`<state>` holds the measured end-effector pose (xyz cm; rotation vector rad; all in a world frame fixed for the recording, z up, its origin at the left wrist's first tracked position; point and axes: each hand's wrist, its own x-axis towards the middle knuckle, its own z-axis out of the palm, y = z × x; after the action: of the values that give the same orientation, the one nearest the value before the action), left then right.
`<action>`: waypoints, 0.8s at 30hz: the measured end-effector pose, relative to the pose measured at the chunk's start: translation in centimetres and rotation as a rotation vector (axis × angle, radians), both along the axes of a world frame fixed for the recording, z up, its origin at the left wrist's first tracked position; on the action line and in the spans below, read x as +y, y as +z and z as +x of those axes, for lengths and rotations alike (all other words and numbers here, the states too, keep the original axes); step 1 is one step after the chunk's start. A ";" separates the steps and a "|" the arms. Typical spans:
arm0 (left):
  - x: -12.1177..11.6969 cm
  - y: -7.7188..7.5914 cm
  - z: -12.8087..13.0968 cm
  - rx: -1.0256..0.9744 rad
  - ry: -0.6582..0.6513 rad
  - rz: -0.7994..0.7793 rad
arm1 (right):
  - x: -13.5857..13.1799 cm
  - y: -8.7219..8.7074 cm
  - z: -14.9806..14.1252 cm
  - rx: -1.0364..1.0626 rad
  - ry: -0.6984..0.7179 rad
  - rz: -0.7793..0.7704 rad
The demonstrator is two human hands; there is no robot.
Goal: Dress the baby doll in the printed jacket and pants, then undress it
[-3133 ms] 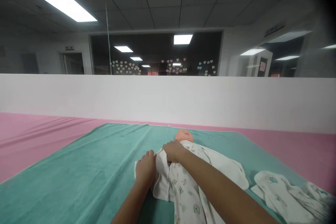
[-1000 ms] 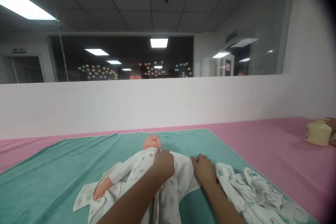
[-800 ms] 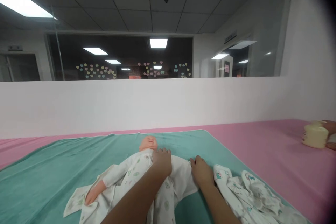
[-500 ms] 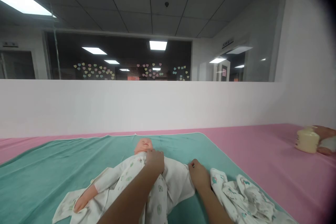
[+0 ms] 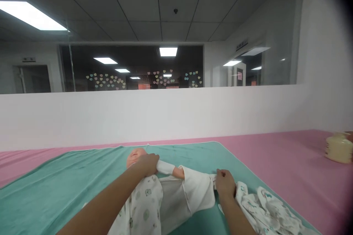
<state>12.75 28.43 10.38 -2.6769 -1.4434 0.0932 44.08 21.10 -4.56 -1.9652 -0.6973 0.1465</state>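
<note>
A baby doll [image 5: 134,155] lies on its back on the green blanket [image 5: 63,176]. My left hand [image 5: 149,164] is closed at the doll's shoulder, beside its head; the fingertips are partly hidden. The doll's arm [image 5: 178,172], in a white inner sleeve, stretches right, its lower end going into the loose sleeve of a white baby garment [image 5: 199,191]. My right hand [image 5: 225,183] pinches the far end of that sleeve, which is pulled taut. The garment's printed front [image 5: 147,194] lies across the doll's body. My left forearm covers the doll's other side.
Right of my right hand lies a crumpled printed white baby garment [image 5: 264,209]. A pink sheet [image 5: 289,165] extends under the blanket. A cream pump bottle [image 5: 339,148] stands at the far right, with part of a skin-coloured object behind it. A white wall [image 5: 165,117] rises behind.
My right hand has moved right, drawing the sleeve outward and exposing part of the doll's arm. My left hand has shifted left at the shoulder. The doll's head has tilted, and the view has turned slightly.
</note>
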 end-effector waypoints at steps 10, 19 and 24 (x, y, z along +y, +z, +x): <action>-1.7 1.3 -3.0 -0.047 0.022 0.063 | -0.1 -0.1 -0.2 0.009 -0.016 0.013; -3.0 -3.4 2.4 0.067 -0.001 0.054 | -0.7 1.4 -3.9 -0.154 0.246 -0.004; -3.2 -4.4 4.1 0.041 -0.021 0.048 | -1.1 2.0 -5.9 -0.474 0.397 0.150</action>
<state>16.81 25.26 6.01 -2.6349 -1.3876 0.1102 38.17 20.03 -2.53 -1.7082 -1.3656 -0.1360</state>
